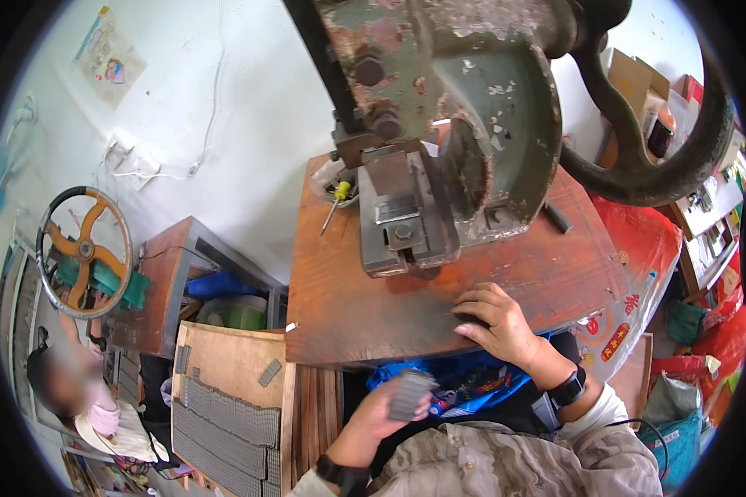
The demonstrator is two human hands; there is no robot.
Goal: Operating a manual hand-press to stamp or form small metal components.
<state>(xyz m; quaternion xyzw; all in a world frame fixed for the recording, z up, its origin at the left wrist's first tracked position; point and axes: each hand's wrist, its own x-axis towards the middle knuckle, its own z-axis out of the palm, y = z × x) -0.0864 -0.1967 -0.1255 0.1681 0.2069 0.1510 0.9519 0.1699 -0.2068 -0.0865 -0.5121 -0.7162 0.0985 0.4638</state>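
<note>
In my left hand (pixel 377 412) is a small stack of grey flat strips (pixel 412 396), held low in front of my lap with the fingers wrapped round it. My right hand (pixel 499 325) rests at the near edge of the wooden tabletop (pixel 365 319), its fingers curled. Something dark shows between those fingers, too hidden to name. Ahead of both hands stands a worn green hand press (pixel 493 124), with a metal die block (pixel 402 217) at its base. Neither hand touches the press.
A wooden tray (pixel 192 338) of grey strips in rows leans at my left. A yellow-handled screwdriver (pixel 337 199) and a short dark rod (pixel 558 218) lie on the table. The press's curved handwheel (pixel 638 186) reaches right. Another person (pixel 66 377) is at far left by a wheel (pixel 85 248).
</note>
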